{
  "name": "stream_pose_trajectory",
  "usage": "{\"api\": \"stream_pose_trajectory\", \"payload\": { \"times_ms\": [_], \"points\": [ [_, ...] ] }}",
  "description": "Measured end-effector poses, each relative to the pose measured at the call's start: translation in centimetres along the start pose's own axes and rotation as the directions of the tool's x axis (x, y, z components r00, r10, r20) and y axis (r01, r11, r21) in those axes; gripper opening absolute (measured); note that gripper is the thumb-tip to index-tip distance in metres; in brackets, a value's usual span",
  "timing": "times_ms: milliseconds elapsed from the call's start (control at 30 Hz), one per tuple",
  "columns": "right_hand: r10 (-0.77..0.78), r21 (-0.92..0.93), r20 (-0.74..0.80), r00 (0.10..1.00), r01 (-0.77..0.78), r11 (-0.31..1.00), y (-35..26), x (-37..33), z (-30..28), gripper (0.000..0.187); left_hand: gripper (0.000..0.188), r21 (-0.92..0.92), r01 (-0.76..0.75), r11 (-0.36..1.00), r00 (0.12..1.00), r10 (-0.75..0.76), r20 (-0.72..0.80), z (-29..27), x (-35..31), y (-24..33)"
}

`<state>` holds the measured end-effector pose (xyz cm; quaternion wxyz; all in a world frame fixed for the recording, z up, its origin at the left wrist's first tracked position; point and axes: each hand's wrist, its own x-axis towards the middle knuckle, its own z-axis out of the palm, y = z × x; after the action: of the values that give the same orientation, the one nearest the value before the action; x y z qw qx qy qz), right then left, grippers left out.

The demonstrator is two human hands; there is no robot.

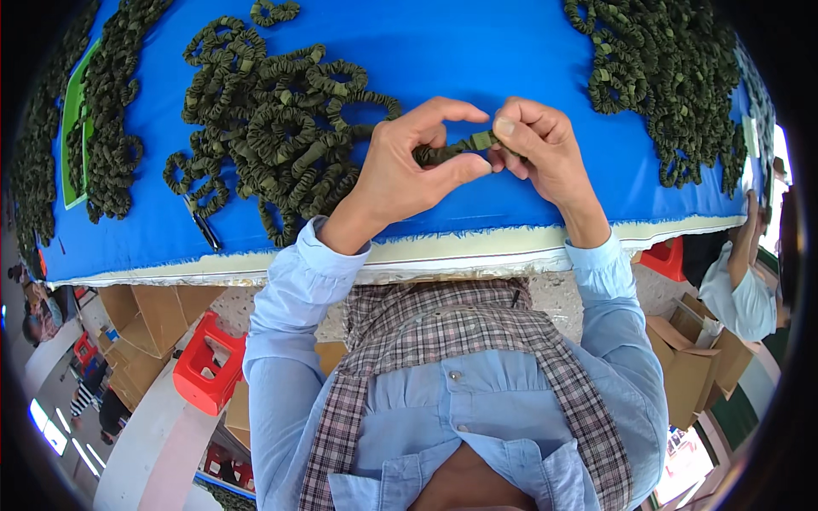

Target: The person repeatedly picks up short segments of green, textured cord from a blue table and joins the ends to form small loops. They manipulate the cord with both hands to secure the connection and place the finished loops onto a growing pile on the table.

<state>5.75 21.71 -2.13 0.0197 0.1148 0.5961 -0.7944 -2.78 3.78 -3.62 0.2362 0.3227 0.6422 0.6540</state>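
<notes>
A dark green gathered scrunchie [483,140] is stretched between my two hands, just above the blue cloth. My left hand [392,170] has its thumb and index finger spread apart, while its other fingers curl around one side of the scrunchie. Between thumb and fingertips, my right hand [550,149] pinches the other end, near a flat, smooth section of the fabric. Part of the scrunchie is hidden inside both hands. Beside my left hand lies a heap of similar green scrunchies [281,128].
Blue cloth [477,51] covers the table. More scrunchies are piled at the far right [673,77] and left [115,111], where a bright green tray [71,145] shows. A dark pen [203,226] lies near the front edge. Below are a red stool [209,362] and cardboard boxes [158,315]; another person [741,289] is at right.
</notes>
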Motion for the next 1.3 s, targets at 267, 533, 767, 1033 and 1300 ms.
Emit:
{"api": "stream_pose_trajectory", "payload": {
  "times_ms": [267,533,767,1033,1300],
  "points": [
    [-0.076,-0.007,-0.090,0.993,0.076,0.997,0.4,0.0,0.1,0.018,0.009,0.103,0.017,0.995,0.998,-0.010,-0.070,0.3,-0.5,0.0],
    [-0.035,0.230,-0.138,0.990,0.066,0.971,0.4,0.6,-1.7,0.016,0.012,-0.245,0.059,0.968,0.995,-0.078,-0.069,-0.4,-0.1,-0.4],
    [0.062,-0.377,0.105,0.992,-0.018,0.926,-0.1,-0.1,0.1,0.026,0.015,-0.235,0.221,0.947,0.975,-0.214,0.052,-0.3,0.0,0.1],
    [-0.023,-0.061,0.063,0.998,0.027,0.998,0.3,0.3,0.4,0.029,0.024,-0.486,0.100,0.869,0.995,-0.080,0.061,0.4,0.1,-1.0],
    [0.092,-0.091,0.035,0.995,-0.088,0.992,-0.2,-0.4,0.4,0.020,0.018,-0.848,0.253,0.466,0.964,-0.197,0.179,-0.8,0.1,-1.0]
  ]
}}
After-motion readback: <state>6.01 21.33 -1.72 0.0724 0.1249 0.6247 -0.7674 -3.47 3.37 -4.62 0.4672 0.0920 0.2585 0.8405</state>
